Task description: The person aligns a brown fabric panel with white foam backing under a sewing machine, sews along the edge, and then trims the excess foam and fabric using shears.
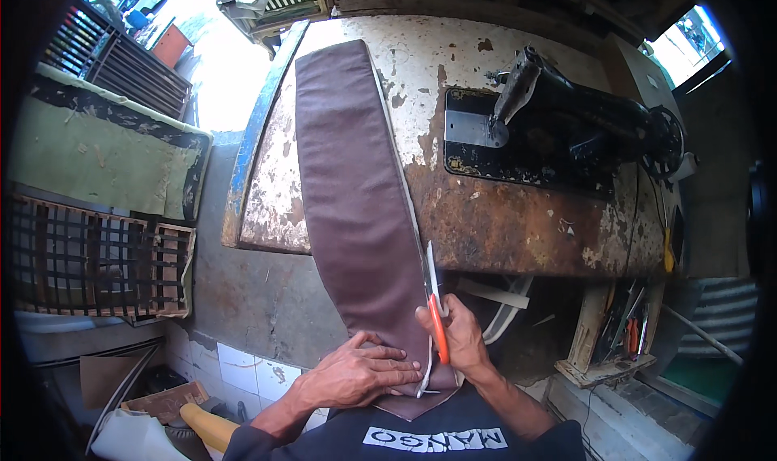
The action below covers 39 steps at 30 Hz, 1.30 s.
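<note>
A long brown fabric panel (352, 161) with a pale edge strip runs from the far side of the worktable down toward my lap. My left hand (360, 372) lies on its near end, fingers stretched across the cloth toward the right edge. My right hand (460, 335) is closed around the orange handles of a pair of scissors (439, 331). Their blades point away from me along the panel's right edge. How far the blades are apart is hard to make out. Below the hands, the panel's end lies folded against my dark shirt.
A black sewing machine (566, 129) stands on the worn worktable (502, 218) at the right. To the left are a green padded panel (97, 157) and a frame with woven dark straps (97, 259). Tools sit in a wooden rack (595, 327) at lower right.
</note>
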Tool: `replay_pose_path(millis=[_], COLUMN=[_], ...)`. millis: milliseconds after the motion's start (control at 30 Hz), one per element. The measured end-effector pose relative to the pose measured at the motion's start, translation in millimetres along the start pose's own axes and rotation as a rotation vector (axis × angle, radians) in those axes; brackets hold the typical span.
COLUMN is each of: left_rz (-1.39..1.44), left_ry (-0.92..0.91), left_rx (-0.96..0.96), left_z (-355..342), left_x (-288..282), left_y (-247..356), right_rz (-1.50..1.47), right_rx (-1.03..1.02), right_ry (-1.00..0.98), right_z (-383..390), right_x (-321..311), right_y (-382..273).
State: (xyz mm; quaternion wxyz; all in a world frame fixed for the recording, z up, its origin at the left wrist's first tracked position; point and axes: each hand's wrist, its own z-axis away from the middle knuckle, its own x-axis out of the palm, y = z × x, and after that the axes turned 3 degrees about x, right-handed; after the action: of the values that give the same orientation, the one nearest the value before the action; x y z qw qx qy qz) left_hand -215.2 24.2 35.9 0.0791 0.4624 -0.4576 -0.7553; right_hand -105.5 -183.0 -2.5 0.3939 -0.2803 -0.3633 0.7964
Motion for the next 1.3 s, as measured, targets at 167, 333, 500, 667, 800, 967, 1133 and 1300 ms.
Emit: replay_pose_path(millis=[167, 333, 500, 667, 800, 967, 1133, 1300], left_rz=[0.005, 0.058, 0.291, 0.033, -0.535, -0.666, -0.651, -0.649], left_ry=[-0.019, -0.072, -0.244, 0.578, 0.687, 0.518, 0.556, 0.535], left_rx=[0.06, 0.099, 0.14, -0.051, -0.414, -0.618, -0.601, -0.653], left_z=[0.9, -1.3, -8.6, -49.9, -106.8, -111.6, -105.7, -103.3], left_x=[-4.6, -7.9, -34.3, -107.2, -114.7, -89.1, -80.1, -70.8], left_y=[-2.2, -7.2, -15.2, -60.8, -105.5, -120.6, -112.1, -104.6], right_rz=[0.059, 0.016, -0.026, -0.093, -0.06, 0.012, -0.032, -0.044], right_rx=[0.048, 0.017, 0.017, 0.091, 0.129, 0.073, 0.022, 0.12], right_ry=[0.004, -0.01, -0.016, -0.023, -0.004, -0.013, -0.04, -0.046], right_z=[-1.6, -7.0, -9.6, -6.4, -3.4, -5.2, -5.0, -2.6], right_x=[0.2, 1.0, 3.9, 6.3, 8.4, 4.2, 5.7, 3.8], right_y=[-2.5, 2.1, 9.4, 8.6, 1.1, -7.9, -9.8, -13.5])
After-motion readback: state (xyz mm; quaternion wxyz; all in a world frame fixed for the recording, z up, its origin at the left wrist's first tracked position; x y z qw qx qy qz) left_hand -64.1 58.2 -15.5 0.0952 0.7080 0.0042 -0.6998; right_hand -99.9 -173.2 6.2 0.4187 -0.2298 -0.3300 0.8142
